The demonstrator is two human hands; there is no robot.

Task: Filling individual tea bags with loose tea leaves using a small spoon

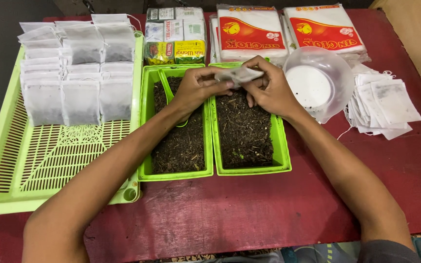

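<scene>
A small white filter bag is held between both hands above the inner rims of two green trays. The left hand is curled around the bag's left end, its fingers closed narrowly on the fabric. The right hand is closed over the bag's right end, with its fingers bent down onto it, so the bag is pinched from both sides.

Beneath the left hand, the left green tray is filled with dark loose tea, and a green scoop is seen lying in it, partly hidden by the wrist. Just beside it, touching along the long side, the right green tray is likewise filled with dark leaves.

To the left, a large pale green slatted basket is set on the red surface, and rows of filled white bags are laid across its far half. To the right of the hands, a clear plastic bowl is tilted against a loose pile of flat empty bags. Along the far edge, a stack of boxed tea packets and two sealed packs of white bags with red labels are placed side by side.
</scene>
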